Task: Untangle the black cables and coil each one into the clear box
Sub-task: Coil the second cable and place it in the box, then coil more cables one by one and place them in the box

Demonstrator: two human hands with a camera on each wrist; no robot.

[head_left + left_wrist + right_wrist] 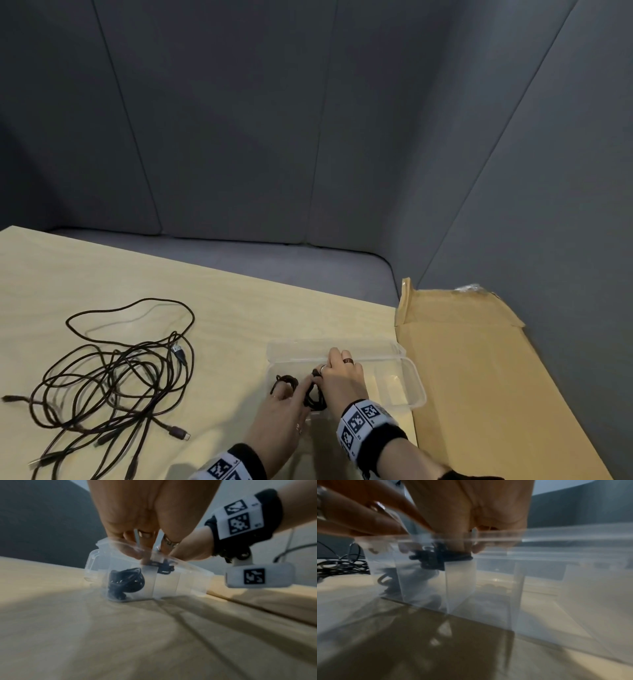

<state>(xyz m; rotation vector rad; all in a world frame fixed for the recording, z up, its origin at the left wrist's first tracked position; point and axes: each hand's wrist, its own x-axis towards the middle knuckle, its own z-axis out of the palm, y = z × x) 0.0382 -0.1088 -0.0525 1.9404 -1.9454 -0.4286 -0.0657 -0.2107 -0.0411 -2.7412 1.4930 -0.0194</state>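
Note:
A tangle of black cables point(109, 383) lies on the left of the wooden table; it also shows in the right wrist view as the tangle point(342, 565). The clear box point(411, 370) stands open at centre right, lid folded back. One coiled cable point(126, 582) rests in its leftmost compartment. A second coil point(163, 566) sits at rim height over the neighbouring compartment. My right hand point(322, 377) grips this coil point(436, 558) from above. My left hand point(291, 390) reaches in with straight fingers point(385, 524) that touch the coil's left side.
A flattened cardboard sheet point(479, 377) lies right of the box, against the table edge. Grey padded walls close off the back and right. The box's right compartments point(394, 383) hold nothing. Bare tabletop point(222, 308) stretches between the tangle and the box.

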